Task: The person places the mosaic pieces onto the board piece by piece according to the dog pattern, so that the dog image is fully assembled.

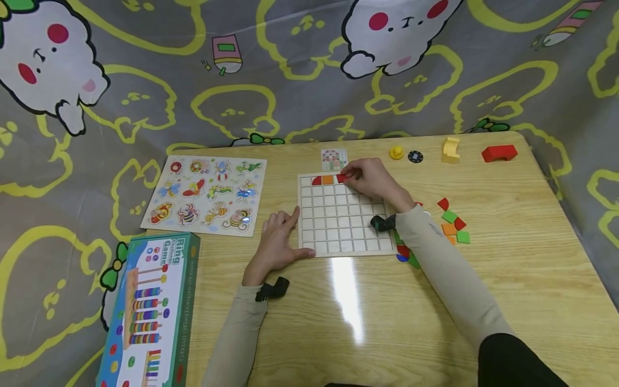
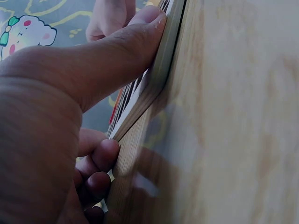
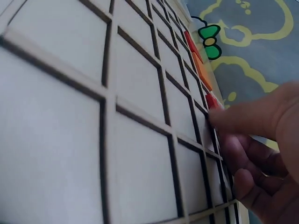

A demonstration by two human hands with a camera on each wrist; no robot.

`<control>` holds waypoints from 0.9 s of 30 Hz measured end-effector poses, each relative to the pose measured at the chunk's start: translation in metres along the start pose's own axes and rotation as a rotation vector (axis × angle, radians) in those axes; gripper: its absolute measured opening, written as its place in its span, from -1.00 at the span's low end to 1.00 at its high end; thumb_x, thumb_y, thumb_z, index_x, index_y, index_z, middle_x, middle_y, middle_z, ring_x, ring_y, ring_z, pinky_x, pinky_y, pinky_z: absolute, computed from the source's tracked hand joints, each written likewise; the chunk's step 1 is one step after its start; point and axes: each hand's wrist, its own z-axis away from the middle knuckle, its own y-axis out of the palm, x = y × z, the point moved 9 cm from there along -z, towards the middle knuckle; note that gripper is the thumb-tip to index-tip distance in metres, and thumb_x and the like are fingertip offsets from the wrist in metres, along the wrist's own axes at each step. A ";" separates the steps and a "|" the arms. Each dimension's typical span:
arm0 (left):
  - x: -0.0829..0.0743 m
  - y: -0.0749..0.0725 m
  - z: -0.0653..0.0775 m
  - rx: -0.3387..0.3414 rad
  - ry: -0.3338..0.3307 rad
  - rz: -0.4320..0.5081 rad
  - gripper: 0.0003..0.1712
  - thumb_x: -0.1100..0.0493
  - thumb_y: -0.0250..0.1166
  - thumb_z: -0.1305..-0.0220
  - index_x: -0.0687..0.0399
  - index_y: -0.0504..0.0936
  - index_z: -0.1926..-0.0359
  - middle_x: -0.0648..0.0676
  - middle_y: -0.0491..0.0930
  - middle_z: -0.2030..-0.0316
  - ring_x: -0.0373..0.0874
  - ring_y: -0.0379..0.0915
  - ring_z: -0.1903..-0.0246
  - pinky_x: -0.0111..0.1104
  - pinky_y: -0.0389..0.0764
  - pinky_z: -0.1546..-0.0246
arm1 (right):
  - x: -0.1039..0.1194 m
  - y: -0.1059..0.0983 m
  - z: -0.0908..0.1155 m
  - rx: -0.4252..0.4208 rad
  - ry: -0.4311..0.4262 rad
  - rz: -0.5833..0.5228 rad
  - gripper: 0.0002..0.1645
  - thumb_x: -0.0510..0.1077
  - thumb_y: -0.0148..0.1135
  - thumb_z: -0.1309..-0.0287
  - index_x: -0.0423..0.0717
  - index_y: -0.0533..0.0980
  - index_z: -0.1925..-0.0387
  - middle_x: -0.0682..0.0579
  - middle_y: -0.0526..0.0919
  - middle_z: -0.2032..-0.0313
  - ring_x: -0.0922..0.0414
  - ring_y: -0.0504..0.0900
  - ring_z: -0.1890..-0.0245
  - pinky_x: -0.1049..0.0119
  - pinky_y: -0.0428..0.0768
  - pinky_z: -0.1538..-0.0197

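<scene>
A white wooden grid board (image 1: 338, 231) lies flat on the table. In its far row sit a red quarter-round piece (image 1: 317, 181) and an orange square piece (image 1: 328, 179), side by side. My right hand (image 1: 371, 177) pinches another red piece (image 1: 341, 178) between thumb and fingers at that same row, a little right of the orange one; the fingers partly hide its shape. My left hand (image 1: 276, 242) grips the board's near left corner, thumb (image 2: 135, 42) along the near edge and fingers (image 2: 105, 154) at the left side.
Loose coloured pieces (image 1: 449, 216) lie right of the board, partly under the right sleeve. A small picture card (image 1: 334, 159) lies behind it. An insect puzzle board (image 1: 205, 196) and a game box (image 1: 150, 312) are at left. A yellow block (image 1: 451, 150) and red arch (image 1: 499, 153) stand far right.
</scene>
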 end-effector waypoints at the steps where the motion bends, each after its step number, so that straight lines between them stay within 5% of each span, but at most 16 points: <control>1: 0.000 0.000 0.000 0.001 0.000 0.000 0.38 -0.44 0.50 0.19 0.04 0.07 -0.54 -0.03 0.27 0.20 -0.10 0.09 0.16 -0.24 0.12 0.05 | 0.000 0.000 0.000 -0.001 0.003 0.001 -0.78 -0.18 0.36 -0.17 -0.12 0.68 0.13 0.00 0.71 0.31 0.13 0.63 0.36 0.19 0.55 0.20; 14: -0.001 -0.002 -0.001 0.006 0.000 -0.005 0.39 -0.44 0.50 0.20 0.03 0.07 -0.54 -0.02 0.29 0.17 -0.09 0.11 0.15 -0.23 0.14 0.03 | 0.000 0.001 -0.002 -0.075 0.037 -0.017 -0.83 -0.09 0.45 -0.09 -0.07 0.71 0.29 0.06 0.69 0.43 0.14 0.57 0.47 0.23 0.50 0.31; 27: -0.002 -0.001 0.000 0.014 -0.011 0.006 0.37 -0.43 0.50 0.18 0.03 0.06 -0.54 -0.02 0.26 0.20 -0.10 0.09 0.18 -0.25 0.12 0.06 | -0.010 -0.018 0.011 -0.111 0.063 -0.131 -0.69 -0.04 0.48 -0.08 -0.08 0.70 0.15 0.04 0.69 0.34 0.13 0.58 0.39 0.34 0.48 0.31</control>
